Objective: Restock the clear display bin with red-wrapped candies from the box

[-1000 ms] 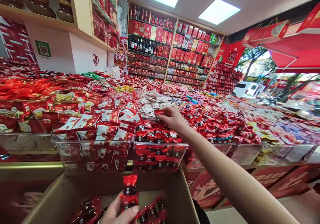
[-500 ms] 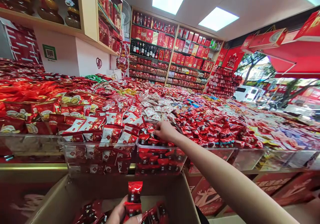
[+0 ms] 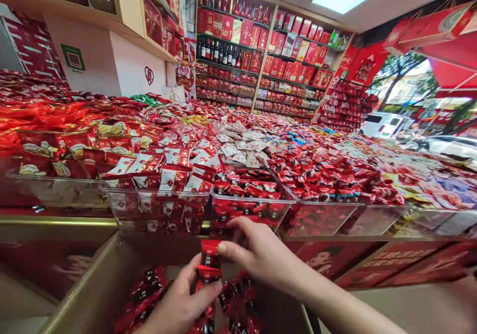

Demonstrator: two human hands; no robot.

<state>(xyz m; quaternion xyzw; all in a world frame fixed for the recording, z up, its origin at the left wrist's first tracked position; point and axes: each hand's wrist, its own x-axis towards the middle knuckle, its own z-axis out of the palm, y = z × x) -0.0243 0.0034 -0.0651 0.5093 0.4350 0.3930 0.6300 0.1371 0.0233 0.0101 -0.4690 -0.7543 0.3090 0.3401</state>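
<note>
Red-and-black wrapped candies (image 3: 209,273) are gripped in my left hand (image 3: 186,294), over an open cardboard box (image 3: 85,287). My right hand (image 3: 253,249) reaches in from the right, its thumb and fingers closing at the upper candy (image 3: 210,253) that sticks up from the left hand. More of the same candies (image 3: 149,284) lie loose inside the box. Just beyond my hands stands a clear plastic bin (image 3: 253,206) filled with matching candies. My right forearm hides part of the box's right side.
A clear bin of white-and-red packets (image 3: 175,180) stands to the left, with durian-labelled packets (image 3: 80,145) farther left. Bins of red sweets (image 3: 328,175) line the counter rightward. Shelves with bottles and red boxes (image 3: 238,36) fill the back wall.
My right hand has drawn back from the candy bin to my left hand, meeting the upper candy. My left hand has risen slightly with its candies. The view has tilted down.
</note>
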